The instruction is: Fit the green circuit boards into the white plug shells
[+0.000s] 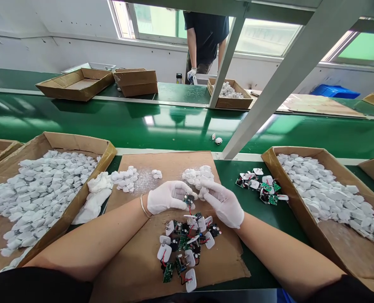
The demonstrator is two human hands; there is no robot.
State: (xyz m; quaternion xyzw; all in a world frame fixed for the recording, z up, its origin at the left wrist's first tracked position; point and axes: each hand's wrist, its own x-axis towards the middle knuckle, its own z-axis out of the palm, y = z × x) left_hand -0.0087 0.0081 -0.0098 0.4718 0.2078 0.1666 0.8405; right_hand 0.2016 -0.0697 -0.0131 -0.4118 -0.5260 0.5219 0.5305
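- Green belt (111, 122), one, running across beyond the near side.
- Green worktop (281, 219), one long strip on the near side of it.
- Person (206, 33), one, standing across the belt near the windows; one white-gloved hand shows.
- Cartons of white pieces close by, two: left carton (106, 158) and right carton (271, 165); the pieces in each are too many to count.
- Cardboard sheet (120, 256), one, lying between those cartons.
- Heap of circuit-board assemblies (183, 244), one, on the sheet below the hands; at least nine white plates show, but the boards overlap too much to count.
- Second cluster of assemblies (265, 187), one, on the bare green just left of the right carton.
- Hands, two, white-gloved. The left hand (164, 197) is clamped on one assembly (188, 199), above the heap. The right hand (226, 206) has its fingertips near that assembly, at something white; white against white, I cannot tell whether they grip it.
- Groups of white pieces on the sheet, three: left (125, 179), middle (157, 174) and right (199, 173), the middle one smallest.
- Bracelet (143, 206), one, on the left wrist.
- Loose pieces (218, 141), two, on the belt.
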